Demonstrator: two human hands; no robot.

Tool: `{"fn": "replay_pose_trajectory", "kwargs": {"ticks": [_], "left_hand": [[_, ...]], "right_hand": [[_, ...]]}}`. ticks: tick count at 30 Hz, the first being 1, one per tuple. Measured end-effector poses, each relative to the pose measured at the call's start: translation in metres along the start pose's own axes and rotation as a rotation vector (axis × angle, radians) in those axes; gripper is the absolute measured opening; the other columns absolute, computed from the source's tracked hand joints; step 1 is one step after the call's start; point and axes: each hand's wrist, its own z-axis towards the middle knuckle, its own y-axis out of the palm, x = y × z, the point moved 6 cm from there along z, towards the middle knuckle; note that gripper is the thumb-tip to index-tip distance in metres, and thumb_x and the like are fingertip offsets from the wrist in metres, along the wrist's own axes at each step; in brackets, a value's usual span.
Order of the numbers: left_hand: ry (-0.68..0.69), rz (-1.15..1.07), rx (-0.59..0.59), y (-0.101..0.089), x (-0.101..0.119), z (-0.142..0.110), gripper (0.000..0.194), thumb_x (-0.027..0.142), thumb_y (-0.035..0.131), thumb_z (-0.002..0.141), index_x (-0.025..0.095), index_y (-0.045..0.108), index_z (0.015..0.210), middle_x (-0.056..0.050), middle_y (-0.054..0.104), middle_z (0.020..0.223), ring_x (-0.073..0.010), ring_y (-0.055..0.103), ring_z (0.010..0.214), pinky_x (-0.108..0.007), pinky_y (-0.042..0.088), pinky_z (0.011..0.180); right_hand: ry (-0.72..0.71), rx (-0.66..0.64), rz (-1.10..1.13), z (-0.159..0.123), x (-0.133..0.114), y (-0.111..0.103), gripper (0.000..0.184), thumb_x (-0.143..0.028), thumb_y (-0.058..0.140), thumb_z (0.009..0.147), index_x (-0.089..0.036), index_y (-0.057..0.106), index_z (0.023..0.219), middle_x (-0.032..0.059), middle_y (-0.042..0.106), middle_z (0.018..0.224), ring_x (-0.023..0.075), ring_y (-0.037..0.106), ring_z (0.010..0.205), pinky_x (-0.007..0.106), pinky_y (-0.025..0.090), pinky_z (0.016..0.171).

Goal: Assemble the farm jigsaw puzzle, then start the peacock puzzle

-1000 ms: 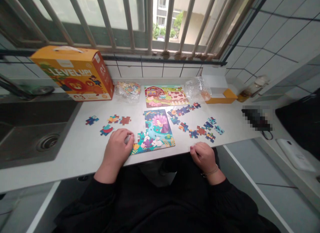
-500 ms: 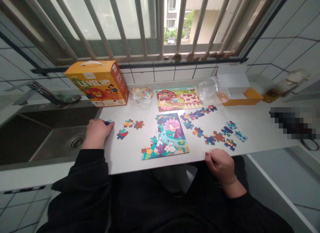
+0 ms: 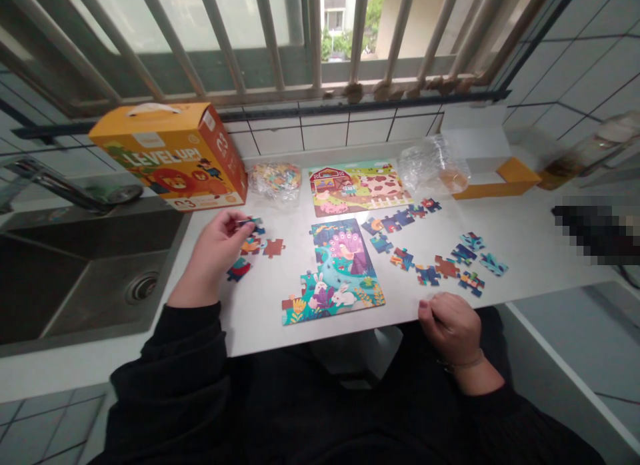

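Observation:
My left hand (image 3: 217, 248) pinches a jigsaw puzzle piece (image 3: 257, 224) between thumb and fingers, above the counter's left part. Loose pieces lie close by: a brown piece (image 3: 273, 248) and a dark blue piece with red (image 3: 239, 269). Toward the middle is a partly joined puzzle (image 3: 345, 278) with a pink peacock and white rabbits, its left edge uneven. My right hand (image 3: 453, 328) rests as a loose fist at the counter's front edge, with nothing showing in it. Several loose pieces, among them a brown one (image 3: 446, 266), are spread beyond it.
A joined farm puzzle (image 3: 360, 190) lies behind, between a clear bag of pieces (image 3: 275, 182) and crumpled clear plastic (image 3: 434, 166). An orange box (image 3: 170, 158) stands beside the sink (image 3: 95, 278). An open box (image 3: 495, 188) and a bottle (image 3: 587, 152) stand at the right.
My left hand has moved right and forward from the counter by the sink, carrying the puzzle piece over the loose pieces. My right fist stays at the front edge. The camera view has shifted slightly.

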Motion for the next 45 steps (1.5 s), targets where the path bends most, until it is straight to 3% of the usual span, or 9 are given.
{"fn": "replay_pose_trajectory", "kwargs": {"ticks": [3,6,9,13,18,24,28,40,45], "left_hand": [[0.160,-0.156,-0.477,0.065,0.040,-0.017,0.041,0.058,0.070,0.099,0.023,0.073,0.119,-0.003,0.074,0.094,-0.0181,0.069,0.079,-0.031,0.056,0.074],[0.280,-0.019,-0.680,0.103,0.054,-0.035,0.034,0.053,0.071,0.101,0.025,0.080,0.119,-0.004,0.077,0.093,-0.0186,0.069,0.081,-0.031,0.052,0.076],[0.285,0.090,-0.651,0.113,0.046,-0.038,0.031,0.047,0.075,0.099,0.025,0.078,0.121,0.000,0.073,0.085,-0.0171,0.065,0.074,-0.030,0.047,0.070],[0.247,0.098,-0.551,0.106,0.035,-0.033,0.025,0.044,0.076,0.099,0.022,0.077,0.110,0.000,0.071,0.082,-0.0168,0.062,0.073,-0.030,0.045,0.069],[0.293,0.142,-0.486,0.105,0.041,-0.031,0.020,0.037,0.080,0.095,0.023,0.081,0.109,-0.002,0.075,0.092,-0.0167,0.063,0.076,-0.030,0.047,0.073],[0.234,0.033,-0.469,0.105,0.042,-0.032,0.016,0.035,0.075,0.098,0.022,0.083,0.104,-0.004,0.082,0.099,-0.0189,0.071,0.087,-0.032,0.053,0.080],[0.179,-0.021,-0.493,0.106,0.040,-0.033,0.020,0.039,0.072,0.100,0.022,0.082,0.104,-0.003,0.081,0.091,-0.0174,0.069,0.081,-0.030,0.052,0.074],[0.263,0.114,-0.515,0.109,0.040,-0.033,0.016,0.037,0.076,0.097,0.023,0.083,0.101,-0.001,0.074,0.081,-0.0158,0.062,0.071,-0.029,0.045,0.068],[0.312,0.141,-0.536,0.109,0.046,-0.036,0.017,0.039,0.081,0.095,0.022,0.080,0.097,-0.002,0.072,0.087,-0.0153,0.061,0.074,-0.029,0.045,0.069]], "right_hand": [[-0.006,0.006,-0.012,0.001,-0.001,0.001,0.042,-0.017,0.064,0.104,-0.027,0.040,0.070,-0.0032,0.041,0.064,0.0182,0.041,0.064,0.039,0.033,0.067],[-0.014,0.005,-0.014,0.001,-0.002,0.002,0.041,-0.016,0.065,0.103,-0.026,0.042,0.071,-0.0034,0.043,0.065,0.0175,0.042,0.064,0.038,0.033,0.068],[-0.019,0.004,-0.025,0.000,-0.003,0.002,0.041,-0.016,0.066,0.103,-0.026,0.042,0.071,-0.0037,0.042,0.064,0.0172,0.041,0.064,0.038,0.032,0.068],[-0.014,0.003,-0.031,0.001,-0.003,0.001,0.042,-0.016,0.066,0.102,-0.026,0.041,0.071,-0.0038,0.042,0.064,0.0169,0.040,0.064,0.038,0.031,0.067],[-0.014,0.009,-0.028,0.003,-0.005,0.001,0.042,-0.016,0.067,0.102,-0.026,0.041,0.070,-0.0042,0.041,0.063,0.0167,0.040,0.063,0.038,0.031,0.066],[-0.008,0.002,-0.039,0.002,-0.003,0.002,0.042,-0.016,0.067,0.102,-0.026,0.041,0.070,-0.0042,0.041,0.064,0.0171,0.040,0.064,0.038,0.031,0.067],[-0.011,-0.001,-0.043,0.002,-0.002,0.002,0.042,-0.017,0.067,0.102,-0.026,0.040,0.071,-0.0041,0.041,0.064,0.0171,0.040,0.064,0.038,0.031,0.067],[-0.021,0.007,-0.044,0.005,-0.005,0.000,0.042,-0.016,0.066,0.103,-0.026,0.041,0.071,-0.0039,0.042,0.063,0.0170,0.040,0.064,0.038,0.032,0.067],[-0.011,0.006,-0.046,0.004,-0.004,0.001,0.040,-0.017,0.067,0.102,-0.026,0.043,0.071,-0.0036,0.044,0.064,0.0168,0.042,0.064,0.038,0.033,0.067]]}}
